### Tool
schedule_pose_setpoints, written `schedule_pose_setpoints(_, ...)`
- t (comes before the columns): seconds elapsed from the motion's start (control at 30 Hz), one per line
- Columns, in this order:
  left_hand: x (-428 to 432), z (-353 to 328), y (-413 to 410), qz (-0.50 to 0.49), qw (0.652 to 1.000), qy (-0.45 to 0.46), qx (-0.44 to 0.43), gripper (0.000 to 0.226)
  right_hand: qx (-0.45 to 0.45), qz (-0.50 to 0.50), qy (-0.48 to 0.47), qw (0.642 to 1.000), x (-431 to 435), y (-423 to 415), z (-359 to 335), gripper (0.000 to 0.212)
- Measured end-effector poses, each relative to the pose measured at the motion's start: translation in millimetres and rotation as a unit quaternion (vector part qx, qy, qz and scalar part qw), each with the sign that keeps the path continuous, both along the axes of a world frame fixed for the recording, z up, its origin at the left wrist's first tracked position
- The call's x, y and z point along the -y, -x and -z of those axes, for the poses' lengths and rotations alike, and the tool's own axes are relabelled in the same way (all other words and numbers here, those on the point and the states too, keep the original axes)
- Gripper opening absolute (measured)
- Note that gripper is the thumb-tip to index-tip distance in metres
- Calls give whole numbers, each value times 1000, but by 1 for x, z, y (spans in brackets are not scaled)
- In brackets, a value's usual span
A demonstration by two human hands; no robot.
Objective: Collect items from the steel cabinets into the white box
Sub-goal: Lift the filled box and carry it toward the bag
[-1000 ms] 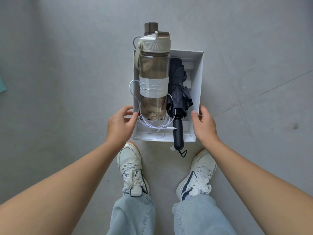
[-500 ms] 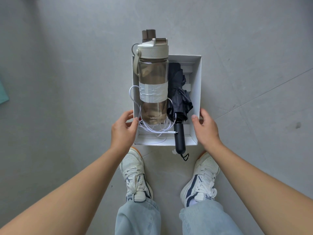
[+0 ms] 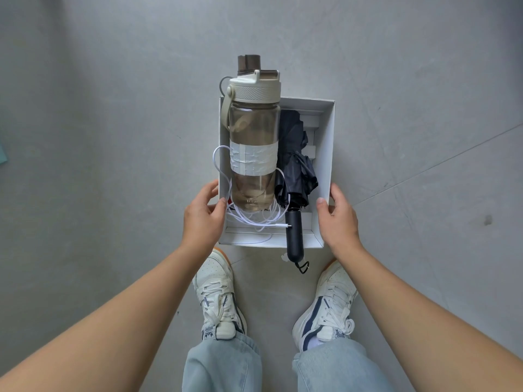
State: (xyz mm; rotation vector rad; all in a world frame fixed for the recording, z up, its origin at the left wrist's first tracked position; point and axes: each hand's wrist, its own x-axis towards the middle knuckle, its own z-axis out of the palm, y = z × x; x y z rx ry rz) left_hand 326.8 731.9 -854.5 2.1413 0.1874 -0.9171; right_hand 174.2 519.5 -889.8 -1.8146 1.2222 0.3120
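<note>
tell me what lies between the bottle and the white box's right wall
A folded dark umbrella lies between the bottle and the white box's right wall, its handle overhanging the near rim; head view shows it.

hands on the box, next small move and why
Probably slide both grips toward the box's middle: the left hand and right hand pinch its side walls at the near end, while the bottle overhangs the far edge and the umbrella handle juts over the near one, so it could tip.
</note>
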Motion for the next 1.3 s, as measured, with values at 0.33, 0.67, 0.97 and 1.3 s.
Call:
schedule_pose_setpoints(0.33,1,1,-3,-3,1000,5,-3,40,0,26,-21,999,4,-4,-8,41)
schedule_pose_setpoints(0.67,-4,-24,17,9,1000,5,-16,49,-41,19,-32,998,10,12,-35,58)
schedule_pose_setpoints(0.97,-25,-35,38,15,1000,6,-26,48,-52,-10,-32,998,-5,39,-53,43)
schedule_pose_setpoints(1.3,-37,-33,27,52,995,29,-83,53,-67,14,-43,997,-19,41,-55,66)
